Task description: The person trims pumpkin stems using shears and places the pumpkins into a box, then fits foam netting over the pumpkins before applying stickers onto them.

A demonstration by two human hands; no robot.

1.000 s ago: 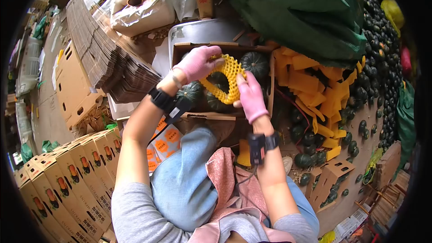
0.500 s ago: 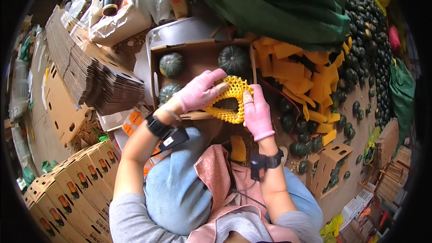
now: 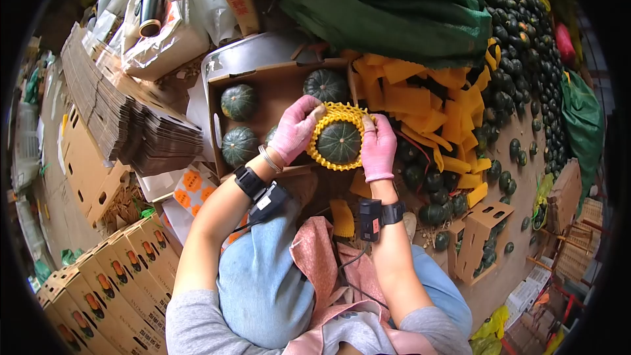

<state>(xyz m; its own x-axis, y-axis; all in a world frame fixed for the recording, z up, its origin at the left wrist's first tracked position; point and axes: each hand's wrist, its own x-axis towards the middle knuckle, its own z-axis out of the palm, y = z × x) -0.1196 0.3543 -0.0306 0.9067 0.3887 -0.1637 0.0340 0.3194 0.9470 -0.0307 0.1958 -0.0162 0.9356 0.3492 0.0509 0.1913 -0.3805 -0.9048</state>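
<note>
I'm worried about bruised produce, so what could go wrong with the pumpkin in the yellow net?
The dark green pumpkin might slip out, since the left hand and right hand grip the yellow foam net near its open rim.
Its upper face, bare inside that opening, could get scuffed if knocked.
If dropped towards the open carton, it might bruise the unwrapped pumpkins there.

The left hand (image 3: 294, 133) and right hand (image 3: 379, 150) held a yellow net (image 3: 334, 112) around a pumpkin (image 3: 339, 143) near the box's (image 3: 273, 97) near right corner.
</note>
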